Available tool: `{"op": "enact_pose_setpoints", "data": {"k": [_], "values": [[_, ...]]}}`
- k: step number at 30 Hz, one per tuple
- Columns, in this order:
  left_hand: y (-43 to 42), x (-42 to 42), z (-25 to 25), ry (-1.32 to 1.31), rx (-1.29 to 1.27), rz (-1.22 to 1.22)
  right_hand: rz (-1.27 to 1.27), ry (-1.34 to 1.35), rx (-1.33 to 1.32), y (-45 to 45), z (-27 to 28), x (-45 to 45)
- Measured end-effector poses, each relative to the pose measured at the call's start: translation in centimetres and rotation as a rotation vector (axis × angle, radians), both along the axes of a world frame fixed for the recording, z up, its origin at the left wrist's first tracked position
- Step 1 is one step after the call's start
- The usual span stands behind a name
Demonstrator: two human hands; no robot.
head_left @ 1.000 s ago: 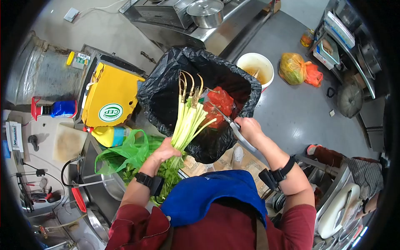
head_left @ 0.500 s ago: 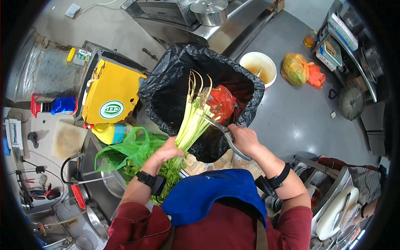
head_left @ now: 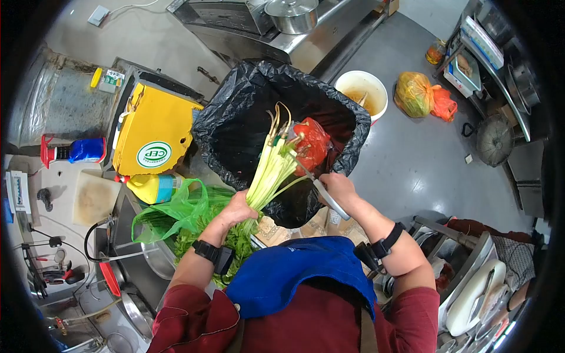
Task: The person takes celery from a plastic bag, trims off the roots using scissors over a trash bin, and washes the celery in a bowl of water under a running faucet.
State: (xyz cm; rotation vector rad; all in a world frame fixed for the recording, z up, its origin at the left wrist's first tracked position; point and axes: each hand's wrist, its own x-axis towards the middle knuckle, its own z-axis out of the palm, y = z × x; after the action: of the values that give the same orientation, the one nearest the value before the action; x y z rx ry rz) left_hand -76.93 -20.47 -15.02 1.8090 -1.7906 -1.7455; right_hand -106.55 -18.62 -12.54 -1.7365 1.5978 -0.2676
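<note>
My left hand (head_left: 238, 208) is closed around a bunch of celery (head_left: 272, 172), gripping the pale stalks just above the leaves. Their root ends point away from me over a bin lined with a black bag (head_left: 226, 112). My right hand (head_left: 338, 189) grips metal scissors (head_left: 323, 191), with the blades reaching the stalks' right side near the root ends. One thin stalk splays out to the right. Inside the bin lies a red plastic bag (head_left: 312, 147). Below my left hand, the celery leaves hang beside a green plastic bag (head_left: 182, 213).
A white bucket (head_left: 376, 97) with brownish liquid stands behind the bin at right. Tied plastic bags (head_left: 415, 94) sit on the floor. At left are a yellow bin lid (head_left: 156, 129) and a yellow bottle (head_left: 147, 188). A steel counter (head_left: 318, 50) holds a pot.
The scissors have shifted slightly down and right, their blades closer together. Fewer root strands show at the right of the bunch, and one stalk now splays out. My left hand keeps its hold.
</note>
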Motion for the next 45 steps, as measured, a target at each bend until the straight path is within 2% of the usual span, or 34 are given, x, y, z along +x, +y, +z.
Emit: {"op": "enact_pose_setpoints", "data": {"k": [2, 6, 11, 14, 19, 24, 25, 26, 29, 32, 40, 45], "values": [[0.2, 0.2, 0.3, 0.060, 0.004, 0.035, -0.040, -0.070, 0.012, 0.5, -0.3, -0.4], [0.2, 1.2, -0.2, -0.007, -0.053, 0.022, -0.088, -0.116, 0.099, 1.3, 1.3, -0.9], [0.2, 0.8, 1.1, -0.242, -0.211, -0.077, -0.052, -0.073, 0.081, 1.0, 1.7, -0.6], [0.5, 0.2, 1.8, -0.362, -0.221, -0.139, -0.040, -0.037, 0.079, 0.4, 1.0, -0.2], [0.7, -0.2, 1.7, -0.358, -0.242, -0.164, -0.023, -0.001, -0.099, -0.3, 0.2, 0.3], [0.6, -0.3, 2.6, -0.412, -0.254, -0.151, -0.108, -0.030, -0.051, 1.1, -0.1, -0.3], [0.6, -0.5, 3.0, -0.507, -0.277, -0.158, -0.114, -0.040, -0.039, 1.3, 0.7, -0.3], [0.5, -0.8, 3.3, -0.602, -0.301, -0.167, -0.090, -0.054, 0.079, 1.5, 1.8, -0.2], [0.4, -1.7, 4.0, -0.702, -0.342, -0.188, -0.052, -0.036, -0.001, 2.1, 0.5, 0.5], [0.5, -1.9, 3.6, -0.702, -0.406, -0.216, -0.057, 0.011, 0.024, 1.8, 1.0, 1.0], [0.7, -3.3, 4.5, -0.697, -0.373, -0.207, -0.066, 0.015, -0.020, 1.9, 0.2, 1.5], [0.7, -3.4, 4.3, -0.679, -0.365, -0.209, -0.100, 0.008, 0.084, 2.1, -0.1, 1.9]]}}
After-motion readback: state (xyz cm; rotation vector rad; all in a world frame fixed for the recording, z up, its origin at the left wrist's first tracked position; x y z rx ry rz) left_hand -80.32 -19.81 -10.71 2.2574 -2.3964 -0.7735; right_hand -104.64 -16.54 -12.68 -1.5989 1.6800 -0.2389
